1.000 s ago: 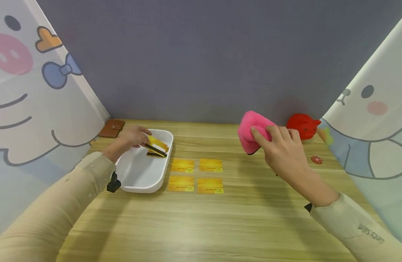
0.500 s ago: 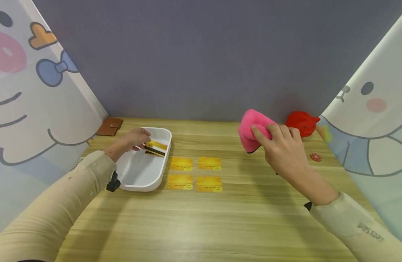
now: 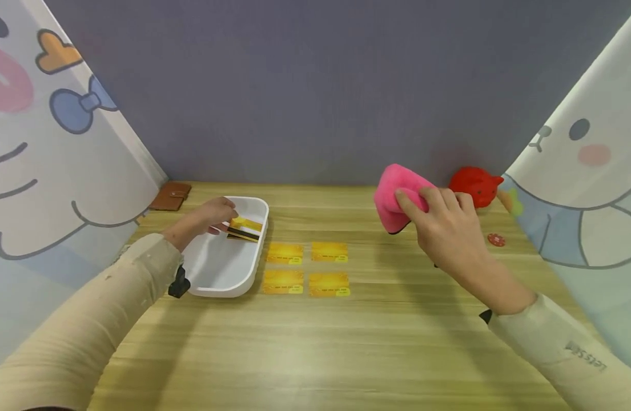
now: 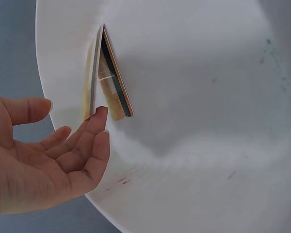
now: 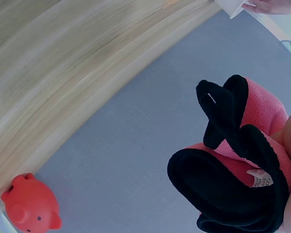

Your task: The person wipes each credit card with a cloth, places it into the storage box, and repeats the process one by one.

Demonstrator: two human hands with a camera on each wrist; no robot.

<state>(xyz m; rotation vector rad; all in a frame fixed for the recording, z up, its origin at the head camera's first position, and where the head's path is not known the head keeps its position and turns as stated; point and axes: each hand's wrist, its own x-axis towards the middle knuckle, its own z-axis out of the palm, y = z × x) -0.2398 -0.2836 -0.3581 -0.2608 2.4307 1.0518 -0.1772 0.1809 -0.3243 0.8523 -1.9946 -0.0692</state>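
Note:
My left hand (image 3: 207, 216) is over a white tray (image 3: 212, 293) at the left of the table. In the left wrist view, two cards (image 4: 114, 92) lean together on edge against the tray wall; yellow faces and a dark stripe show. The left fingertips (image 4: 101, 114) touch the lower end of the nearer card, with the thumb apart from it. To the right, my right hand (image 3: 446, 228) grips a bunched pink cloth (image 3: 396, 197) above the table. Its black edging and a small white label (image 5: 260, 177) show in the right wrist view.
Several yellow cards (image 3: 329, 284) lie flat in two rows beside the tray. A brown wallet (image 3: 170, 196) rests at the back left. At the right are a red pig figure (image 3: 477, 187) and a red-and-white chip (image 3: 496, 240). A grey wall (image 3: 315, 103) closes off the back.
A striped card at my left fingers has dropped lower into the tray. My right hand still holds the pink cloth in nearly the same place. The head view has shifted slightly.

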